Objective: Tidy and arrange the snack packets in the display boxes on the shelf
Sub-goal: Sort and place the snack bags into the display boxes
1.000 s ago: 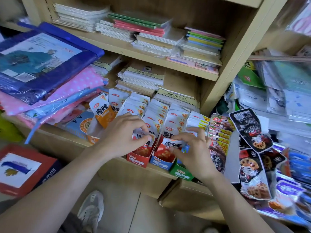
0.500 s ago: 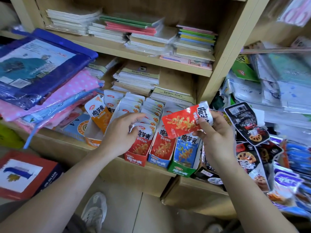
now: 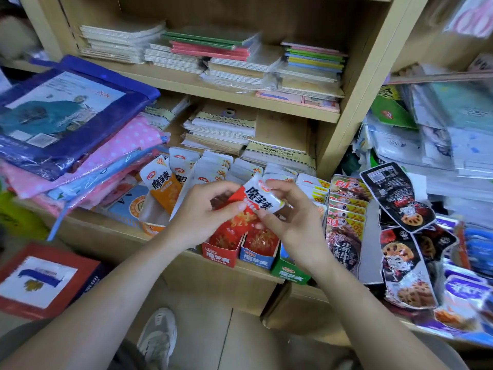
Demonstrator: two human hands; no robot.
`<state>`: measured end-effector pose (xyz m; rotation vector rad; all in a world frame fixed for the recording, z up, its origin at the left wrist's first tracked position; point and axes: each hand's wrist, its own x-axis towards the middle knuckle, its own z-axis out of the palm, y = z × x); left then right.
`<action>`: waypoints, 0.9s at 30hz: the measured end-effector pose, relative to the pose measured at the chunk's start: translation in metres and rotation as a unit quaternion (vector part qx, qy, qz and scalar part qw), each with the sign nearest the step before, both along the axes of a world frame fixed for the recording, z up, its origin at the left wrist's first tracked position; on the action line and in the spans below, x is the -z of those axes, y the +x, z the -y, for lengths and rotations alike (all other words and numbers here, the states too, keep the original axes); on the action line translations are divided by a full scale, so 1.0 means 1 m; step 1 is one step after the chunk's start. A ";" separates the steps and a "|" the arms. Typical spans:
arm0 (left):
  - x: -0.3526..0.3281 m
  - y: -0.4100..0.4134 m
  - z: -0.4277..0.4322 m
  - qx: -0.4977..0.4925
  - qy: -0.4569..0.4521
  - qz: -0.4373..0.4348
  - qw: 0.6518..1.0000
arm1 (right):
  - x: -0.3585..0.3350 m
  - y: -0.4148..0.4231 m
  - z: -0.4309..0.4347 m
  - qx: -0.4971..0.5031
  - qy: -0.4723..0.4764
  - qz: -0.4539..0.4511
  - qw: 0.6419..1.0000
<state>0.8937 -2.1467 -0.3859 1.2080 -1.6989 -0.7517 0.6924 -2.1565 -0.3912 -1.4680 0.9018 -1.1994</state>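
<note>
Pinching red packet (image 3: pixel 262 200) w/ left hand (image 3: pixel 198 214) & right hand (image 3: pixel 296 222) just above red box (image 3: pixel 220 257), next prob slot it upright inside.

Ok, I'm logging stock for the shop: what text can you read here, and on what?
"魔芋爽": red packet, pinched by left hand and right hand.
"魔芋爽", "20%": orange packet at the left.
"魔芋爽", faint: fronts of the red box, blue box and green box.
"素牛": front brown packet; its other print is blurred.
Black packets and notebook wrappers: too small or blurred to read.
</note>
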 end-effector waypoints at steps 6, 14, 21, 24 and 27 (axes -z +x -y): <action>0.009 0.022 0.003 -0.088 0.020 -0.010 0.996 | 0.017 -0.022 0.037 0.149 -0.249 -0.450 0.845; 0.019 0.026 0.001 -0.103 0.046 0.004 0.994 | 0.013 -0.002 0.050 0.151 -0.148 -0.680 0.702; 0.018 0.026 -0.001 -0.101 0.056 0.010 0.993 | 0.012 0.001 0.055 0.157 -0.149 -0.643 0.735; 0.017 0.027 -0.001 -0.095 0.057 0.014 0.994 | 0.015 -0.006 0.060 0.167 -0.167 -0.606 0.759; 0.020 0.028 0.000 -0.097 0.065 0.023 0.993 | 0.016 -0.010 0.064 0.175 -0.172 -0.554 0.796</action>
